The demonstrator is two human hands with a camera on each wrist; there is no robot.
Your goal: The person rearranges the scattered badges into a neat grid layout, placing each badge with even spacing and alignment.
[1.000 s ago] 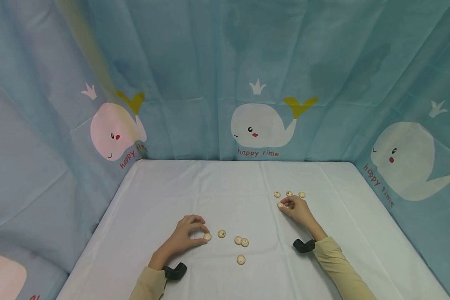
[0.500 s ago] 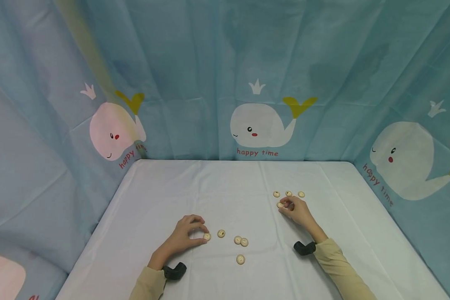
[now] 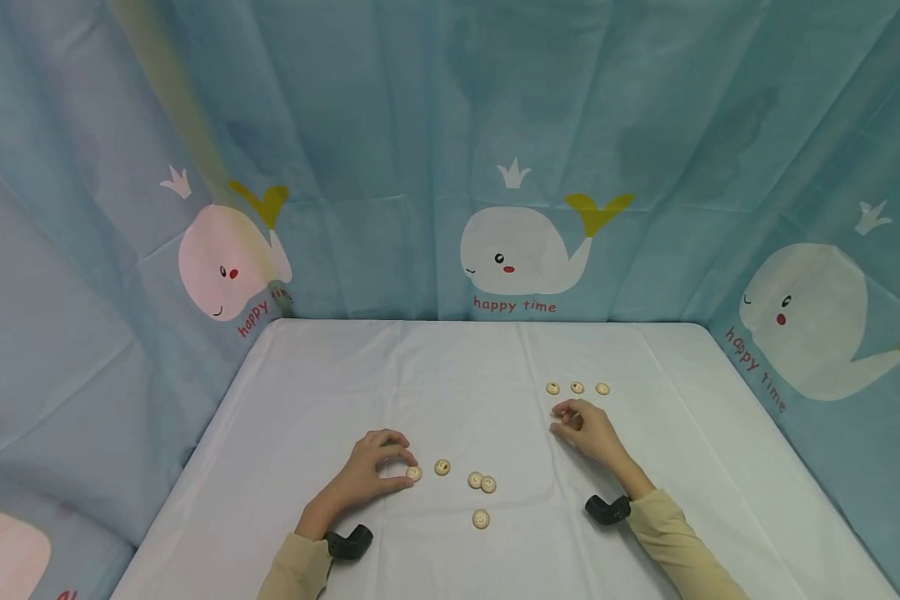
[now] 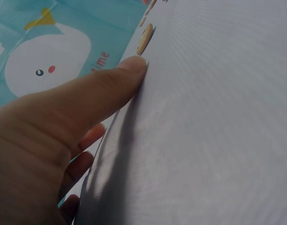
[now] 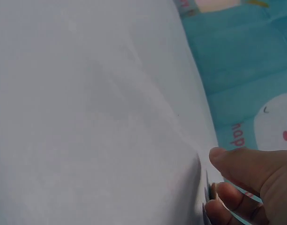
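Note:
My left hand point(image 3: 369, 471) holds a round pale wooden button point(image 3: 415, 473) between thumb and index fingertips, down at the white cloth. The left wrist view shows the thumb point(image 4: 106, 86) along the cloth, with a button point(image 4: 144, 40) just past its tip. Farther right and back, my right hand point(image 3: 588, 431) is low over the cloth with thumb and fingers apart. Its fingers mostly hide a button from the head view; a tan edge of a button point(image 5: 213, 191) shows at the fingertips in the right wrist view.
Beyond the right hand, three buttons point(image 3: 577, 387) form a row. To the right of the left hand lie a single button point(image 3: 442, 467), an overlapping pair point(image 3: 476, 480) and a nearer button point(image 3: 481, 519). A blue whale-print curtain point(image 3: 390, 250) surrounds the white-covered table point(image 3: 330, 367).
My right hand has drawn slightly left and nearer, its thumb and fingers wider apart, uncovering the row behind. The button at its fingertips is now mostly hidden. My left hand stays in place.

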